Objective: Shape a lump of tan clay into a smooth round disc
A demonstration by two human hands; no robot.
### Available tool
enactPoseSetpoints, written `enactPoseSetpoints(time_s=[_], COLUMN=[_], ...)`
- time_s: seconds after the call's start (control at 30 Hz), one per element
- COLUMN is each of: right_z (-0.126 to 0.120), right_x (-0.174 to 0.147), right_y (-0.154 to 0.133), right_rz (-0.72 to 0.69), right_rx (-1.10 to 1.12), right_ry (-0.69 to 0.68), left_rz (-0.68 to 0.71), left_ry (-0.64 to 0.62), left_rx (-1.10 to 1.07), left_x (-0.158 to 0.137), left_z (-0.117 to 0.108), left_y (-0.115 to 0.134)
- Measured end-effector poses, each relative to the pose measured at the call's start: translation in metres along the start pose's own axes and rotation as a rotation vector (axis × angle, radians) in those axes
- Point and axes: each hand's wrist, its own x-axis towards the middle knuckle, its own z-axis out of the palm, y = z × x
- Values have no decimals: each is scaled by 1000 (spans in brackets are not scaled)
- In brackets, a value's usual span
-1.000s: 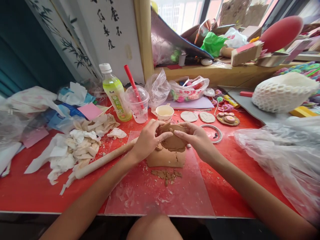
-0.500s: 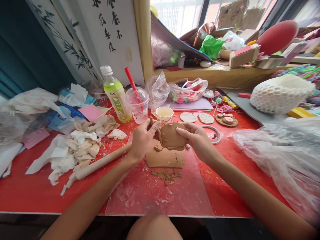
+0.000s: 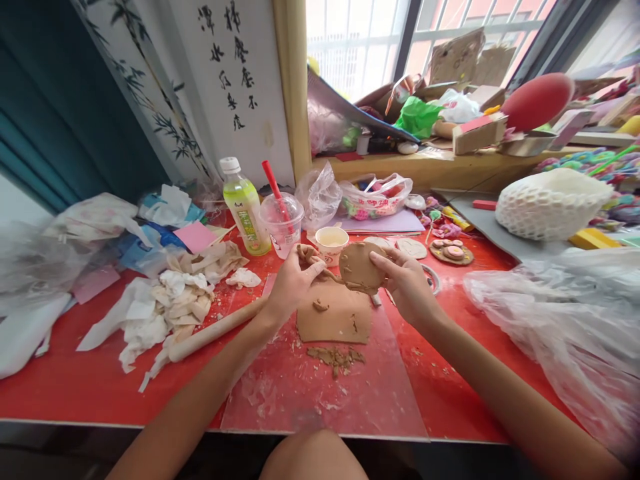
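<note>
A round brown clay disc [image 3: 361,268] with small lumps on its face is pinched at its right edge by my right hand [image 3: 407,283]. My left hand [image 3: 295,280] is closed on a thin strip of clay [image 3: 327,275] that runs toward the disc's lower left edge. Both are held above a flat clay slab [image 3: 333,320] lying on a clear plastic sheet [image 3: 320,407]. One small curl of clay [image 3: 321,306] rests on the slab. Clay scraps [image 3: 336,360] lie in front of it.
Left of the slab are a rolling pin [image 3: 217,330] and crumpled tissues [image 3: 185,293]. Behind stand a drink bottle [image 3: 247,217], a plastic cup [image 3: 283,223] with a red straw and a paper cup [image 3: 331,241]. A plastic bag [image 3: 555,320] lies at right.
The strip has come away from part of the disc's edge, and my hands are farther apart. The disc has moved slightly right. The head view has tilted up a little.
</note>
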Motion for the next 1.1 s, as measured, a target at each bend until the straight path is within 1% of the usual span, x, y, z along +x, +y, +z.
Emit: enactPoseSetpoints(time_s=[0.03,0.07,0.17,0.23,0.3,0.37,0.43,0.47,0.6,0.7,0.8,0.87,0.97,1.1], right_z=[-2,-4,-8,-9,-9,-8,-8,-8,-8,-8,-7,-8,-10,-20], right_x=[2,4,8,9,9,8,8,8,8,7,6,6,8,11], right_y=[0,0,-1,-2,-3,-3,-2,-2,-4,-6,-7,-8,-15,-36], right_rz=[-12,-26,-58,-57,-42,-28,-16,-12,-3,-23,-46,-51,-45,-53], right_rx=[19,33,40,45,50,55,61,65,67,55,53,54,67,116], right_ry=[16,28,36,32,33,32,25,22,17,19,20,17,29,87], left_rz=[-26,-66,-215,-249,-189,-79,16,45,113,231,339,371,347,186], left_ry=[0,-28,-201,-332,-470,-625,-705,-709,-660,-682,-694,-686,-683,-698], left_rx=[6,28,140,304,542,786,939,998,1198,1315,1372,1365,1278,1068], left_x=[0,0,1,2,2,1,0,-1,-3,-4,-4,-4,-3,-1], left_z=[-1,-2,-7,-14,-21,-27,-30,-31,-27,-23,-21,-21,-22,-21], left_y=[1,3,8,12,14,15,13,11,0,-4,-5,-4,1,9])
